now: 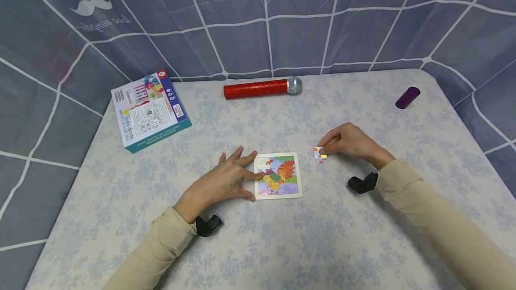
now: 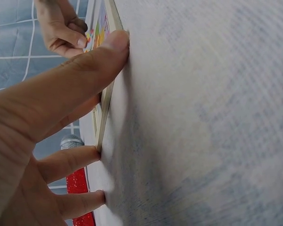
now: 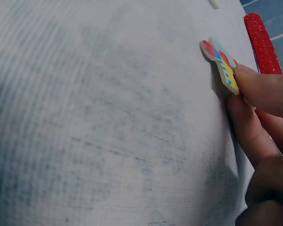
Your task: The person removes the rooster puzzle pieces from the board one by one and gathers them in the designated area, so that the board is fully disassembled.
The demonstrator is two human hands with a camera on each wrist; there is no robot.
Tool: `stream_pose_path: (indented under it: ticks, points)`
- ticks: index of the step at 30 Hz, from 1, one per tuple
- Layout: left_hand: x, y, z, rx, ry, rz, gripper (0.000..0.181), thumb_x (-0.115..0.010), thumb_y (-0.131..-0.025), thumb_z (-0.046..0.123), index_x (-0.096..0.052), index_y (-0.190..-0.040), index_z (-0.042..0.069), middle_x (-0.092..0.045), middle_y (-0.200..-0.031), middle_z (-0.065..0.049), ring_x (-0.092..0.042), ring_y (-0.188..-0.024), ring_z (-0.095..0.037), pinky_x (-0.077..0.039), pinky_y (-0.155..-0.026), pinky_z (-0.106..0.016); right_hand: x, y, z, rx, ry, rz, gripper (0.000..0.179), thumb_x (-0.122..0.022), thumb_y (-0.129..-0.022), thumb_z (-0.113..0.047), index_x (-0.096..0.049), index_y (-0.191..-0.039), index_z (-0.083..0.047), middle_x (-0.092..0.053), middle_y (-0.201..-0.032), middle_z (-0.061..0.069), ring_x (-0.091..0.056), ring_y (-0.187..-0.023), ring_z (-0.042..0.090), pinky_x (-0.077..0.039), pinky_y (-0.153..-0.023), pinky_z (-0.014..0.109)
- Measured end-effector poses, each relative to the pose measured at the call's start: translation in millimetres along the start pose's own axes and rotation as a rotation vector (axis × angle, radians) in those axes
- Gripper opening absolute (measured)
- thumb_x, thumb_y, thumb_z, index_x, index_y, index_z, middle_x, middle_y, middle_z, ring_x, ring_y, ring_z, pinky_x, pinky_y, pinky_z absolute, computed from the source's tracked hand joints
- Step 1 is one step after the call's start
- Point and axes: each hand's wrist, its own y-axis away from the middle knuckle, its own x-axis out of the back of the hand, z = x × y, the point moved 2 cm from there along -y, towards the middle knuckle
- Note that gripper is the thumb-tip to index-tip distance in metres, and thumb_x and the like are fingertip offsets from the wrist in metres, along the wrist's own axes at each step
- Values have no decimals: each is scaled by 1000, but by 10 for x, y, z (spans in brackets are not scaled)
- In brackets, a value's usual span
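Observation:
A small square jigsaw puzzle point(image 1: 280, 175) with a hen picture lies on the table in a pale frame. My left hand point(image 1: 226, 179) spreads its fingers at the frame's left side, the index fingertip on the picture. In the left wrist view the thumb point(image 2: 80, 70) and another fingertip touch the frame's edge. To the right of the puzzle, my right hand point(image 1: 351, 142) pinches a colourful jigsaw piece point(image 1: 320, 152) between thumb and fingers. The right wrist view shows this piece point(image 3: 221, 61) tilted, with a knob at one end, just above the tablecloth.
A red glittery microphone point(image 1: 258, 88) lies along the table's back edge. At the back left is a bead-toy box point(image 1: 151, 111), and a purple cylinder point(image 1: 407, 97) lies at the far right. Black wrist devices point(image 1: 208, 225) sit under both wrists. A grey tiled-pattern curtain point(image 1: 238, 21) hangs behind.

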Motion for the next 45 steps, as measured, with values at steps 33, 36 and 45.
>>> stream_pose_path:
  ticks: [33, 36, 45]
  points:
    - [-1, 10, -13, -1, 42, 9, 62, -88, -69, 37, -68, -126, 20, -33, -156, -14, -14, -145, -46, -16, -104, -75, -105, -19, -198, 94, 123, 84, 10, -76, -84, -15, -78, -93, -12, -71, -78, 0, -47, -63, 16, -38, -57, 28]
    - [-1, 4, -15, 4, 43, 7, 62, -88, -70, 37, -69, -126, 19, -33, -156, -13, -14, -145, -46, -16, -104, -75, -224, -66, -292, 173, 90, 17, 14, -75, -85, -12, -78, -98, -11, -68, -81, 2, -48, -59, 16, -39, -53, 27]
    - [0, -1, -15, 16, 22, -19, 61, -86, -72, 41, -68, -127, 22, -32, -157, -12, -13, -145, -47, -17, -103, -76, -653, -258, -556, 355, 33, -241, 30, -73, -83, 0, -75, -111, -9, -64, -94, 4, -45, -58, 15, -37, -55, 23]
